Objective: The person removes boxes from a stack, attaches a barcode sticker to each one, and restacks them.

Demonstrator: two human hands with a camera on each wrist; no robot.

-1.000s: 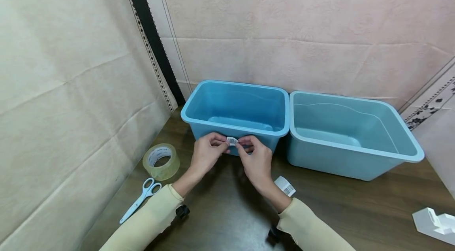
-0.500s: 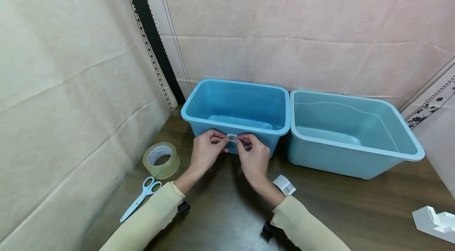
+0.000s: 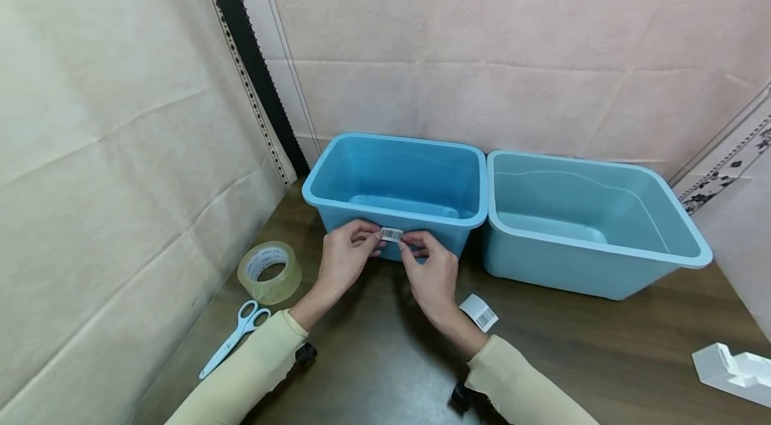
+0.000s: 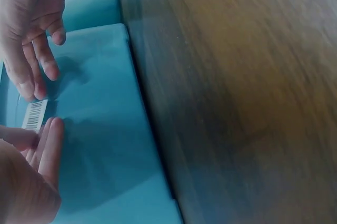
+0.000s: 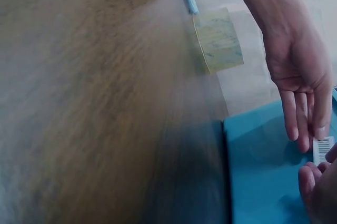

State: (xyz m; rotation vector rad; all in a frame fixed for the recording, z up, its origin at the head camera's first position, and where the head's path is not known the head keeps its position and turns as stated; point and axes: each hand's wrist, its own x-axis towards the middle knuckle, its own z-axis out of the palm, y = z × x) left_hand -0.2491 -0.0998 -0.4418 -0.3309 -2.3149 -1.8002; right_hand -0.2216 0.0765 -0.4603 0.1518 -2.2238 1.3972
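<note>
One loose white paper barcode label point(image 3: 478, 312) lies on the dark brown wood-grain table point(image 3: 373, 371), and past it a yellowish clear tape roll point(image 3: 283, 288) carries core print too small to read. Farther on, the left hand point(image 3: 346, 258) and right hand point(image 3: 432, 272) pinch the ends of a small rectangular white barcode label point(image 3: 391, 234); bowed half a second ago, it now looks flat, seemingly straightened, at the front wall of the blue plastic bin point(image 3: 397, 167), its lettering illegible.
</note>
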